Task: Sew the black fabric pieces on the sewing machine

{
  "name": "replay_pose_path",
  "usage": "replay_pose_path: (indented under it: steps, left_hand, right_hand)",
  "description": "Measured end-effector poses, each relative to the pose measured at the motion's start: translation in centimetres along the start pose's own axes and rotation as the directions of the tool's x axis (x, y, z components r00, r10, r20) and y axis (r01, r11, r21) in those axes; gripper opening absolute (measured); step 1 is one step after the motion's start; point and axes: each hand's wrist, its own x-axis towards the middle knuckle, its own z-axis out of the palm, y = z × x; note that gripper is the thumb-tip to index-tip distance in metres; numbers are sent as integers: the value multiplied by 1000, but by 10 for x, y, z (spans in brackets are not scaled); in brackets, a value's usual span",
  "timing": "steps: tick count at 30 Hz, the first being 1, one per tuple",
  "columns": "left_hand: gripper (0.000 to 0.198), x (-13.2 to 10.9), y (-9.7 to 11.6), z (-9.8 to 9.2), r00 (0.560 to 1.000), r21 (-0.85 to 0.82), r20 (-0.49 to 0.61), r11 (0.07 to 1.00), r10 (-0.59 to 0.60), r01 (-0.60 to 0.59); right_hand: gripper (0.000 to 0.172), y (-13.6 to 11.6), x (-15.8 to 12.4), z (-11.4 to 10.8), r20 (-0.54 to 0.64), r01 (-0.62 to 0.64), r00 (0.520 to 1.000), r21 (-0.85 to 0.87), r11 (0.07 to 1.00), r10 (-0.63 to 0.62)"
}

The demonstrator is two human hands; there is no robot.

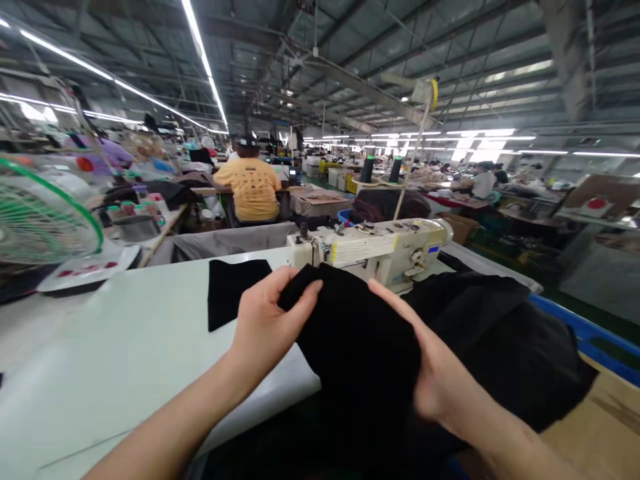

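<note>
A black fabric piece (360,340) hangs in front of me, between my two hands and partly over the table edge. Its top corner is pinched between the thumb and fingers of my left hand (270,310), which is closed. My right hand (435,367) grips the right side of the cloth, one finger stretched along the upper edge; its other fingers are mostly hidden. Just beyond the cloth stands a white sewing machine (370,250), its needle area covered from view. Another black fabric piece (233,287) lies flat on the white table (125,353), left of the machine.
A heap of black cloth (500,340) lies to the right, by a blue rail (590,333). At the left stands a green-rimmed fan (45,213). Thread cones (367,170) rise behind the machine. A person in a yellow shirt (249,187) sits further ahead.
</note>
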Motion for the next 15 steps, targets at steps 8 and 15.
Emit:
replay_pose_path:
  steps: [8,15]
  left_hand:
    - [36,49,-41,-71,788,-102,470,863,-397,496]
    - [35,88,11,-109,1000,243,8,970,-7,5]
  right_hand:
    - [30,37,88,9,-86,-80,994,-107,991,71]
    - [16,-21,116,14,-307,386,807,-372,844,-504]
